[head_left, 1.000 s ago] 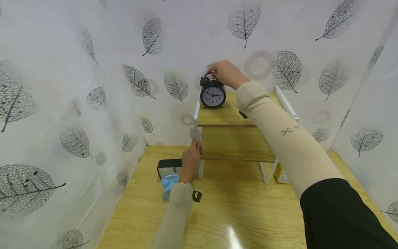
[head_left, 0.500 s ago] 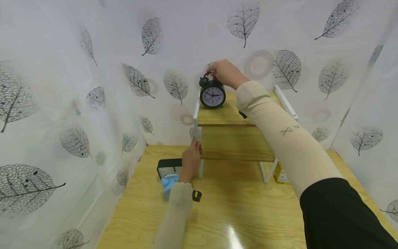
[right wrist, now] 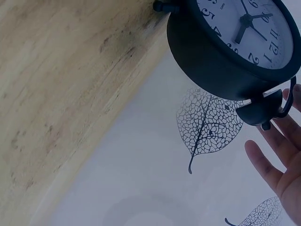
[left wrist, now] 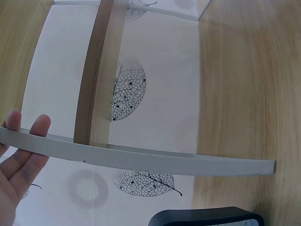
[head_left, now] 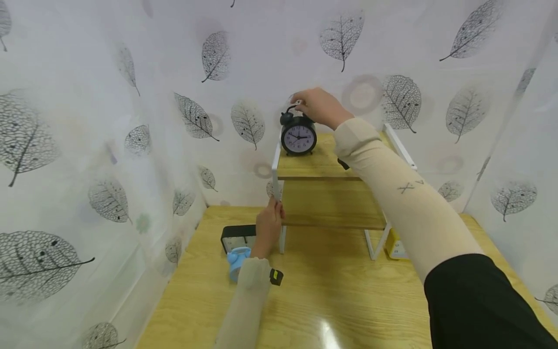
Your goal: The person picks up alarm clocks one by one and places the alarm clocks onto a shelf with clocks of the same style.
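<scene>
A black twin-bell alarm clock (head_left: 299, 139) stands upright at the left end of the top board of a small wooden shelf (head_left: 331, 167) with a white frame. My right hand (head_left: 321, 105) holds the clock's top handle; in the right wrist view, the fingers reach the handle behind a bell, and the thumb is apart from it. My left hand (head_left: 268, 224) grips the shelf's white left upright (left wrist: 155, 161), its fingers curled round it. Beside that wrist a light-blue alarm clock (head_left: 236, 259) stands, partly hidden, before a black-framed rectangular clock (head_left: 237, 237).
A yellow clock (head_left: 395, 246) stands by the shelf's right leg, partly behind my right sleeve. The wooden table (head_left: 348, 300) reaches leaf-patterned wall covering (head_left: 366, 48) at the back and sides. A lower board (head_left: 331, 203) lies under the top one.
The head view has tilted up slightly, so everything sits a little lower in it. Both hands keep their places on the clock handle and the upright; the right has shifted barely, if at all.
</scene>
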A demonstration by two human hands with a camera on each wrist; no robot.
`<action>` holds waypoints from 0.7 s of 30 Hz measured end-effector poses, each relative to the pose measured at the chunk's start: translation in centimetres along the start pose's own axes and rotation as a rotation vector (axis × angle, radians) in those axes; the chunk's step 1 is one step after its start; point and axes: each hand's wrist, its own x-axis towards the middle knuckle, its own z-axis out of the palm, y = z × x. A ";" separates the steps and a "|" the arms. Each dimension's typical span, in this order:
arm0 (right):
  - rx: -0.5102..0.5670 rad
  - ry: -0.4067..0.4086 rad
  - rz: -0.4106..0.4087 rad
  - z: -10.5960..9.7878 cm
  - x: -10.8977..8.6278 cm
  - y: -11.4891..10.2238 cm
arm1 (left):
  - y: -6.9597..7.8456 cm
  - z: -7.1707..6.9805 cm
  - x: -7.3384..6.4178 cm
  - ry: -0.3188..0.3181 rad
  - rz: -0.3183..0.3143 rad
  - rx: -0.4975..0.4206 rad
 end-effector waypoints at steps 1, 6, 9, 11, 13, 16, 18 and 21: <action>0.002 0.000 -0.001 0.0 -0.1 0.0 | 0.0 0.0 0.0 0.000 -0.002 0.003; -0.010 0.006 -0.002 -0.3 -0.4 0.2 | 0.0 0.0 0.0 0.006 0.001 0.005; -0.024 0.007 0.001 -0.5 -0.6 0.3 | 0.1 0.0 0.0 0.002 -0.003 -0.006; -0.039 0.008 -0.001 -0.7 -0.9 0.3 | 0.1 0.1 0.0 -0.001 -0.011 -0.012; -0.063 0.012 -0.004 -1.0 -1.3 0.5 | 0.0 0.1 0.0 -0.005 -0.016 -0.017; -0.093 0.031 -0.011 -1.5 -2.2 0.7 | -0.2 0.2 0.0 -0.009 -0.015 -0.010; -0.110 0.058 -0.021 -2.0 -2.9 0.8 | -0.2 0.2 0.0 -0.007 -0.011 -0.006; -0.130 0.114 -0.048 -2.9 -4.4 0.7 | -0.2 0.1 0.1 0.002 -0.004 0.005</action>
